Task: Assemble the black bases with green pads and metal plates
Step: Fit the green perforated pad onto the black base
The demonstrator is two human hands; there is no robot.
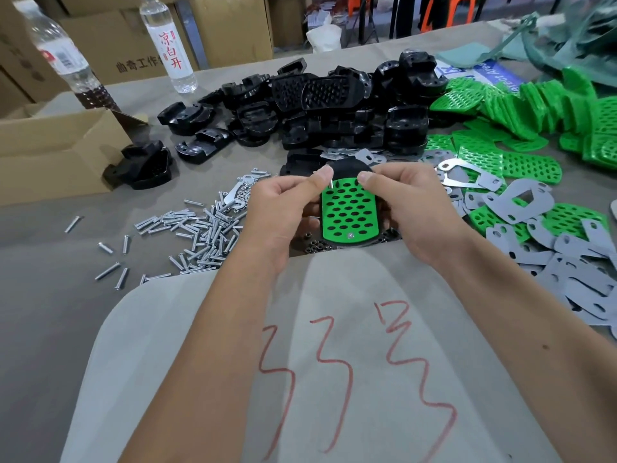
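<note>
Left hand [283, 202] pinches a screw [330, 182] over the green pad [349, 212] (seated on a black base [347, 167]), right hand [410, 202] grips the base's edge.

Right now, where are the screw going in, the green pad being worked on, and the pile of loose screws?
screw [330, 180]: head view, on its shank below the left thumb.
green pad [348, 212]: head view, middle of its perforated face.
pile of loose screws [203, 233]: head view, centre of the heap.

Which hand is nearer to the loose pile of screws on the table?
Left. The left hand is right beside the pile of screws, pinching one screw. The right hand is on the far side of the green pad, holding the assembly.
</note>
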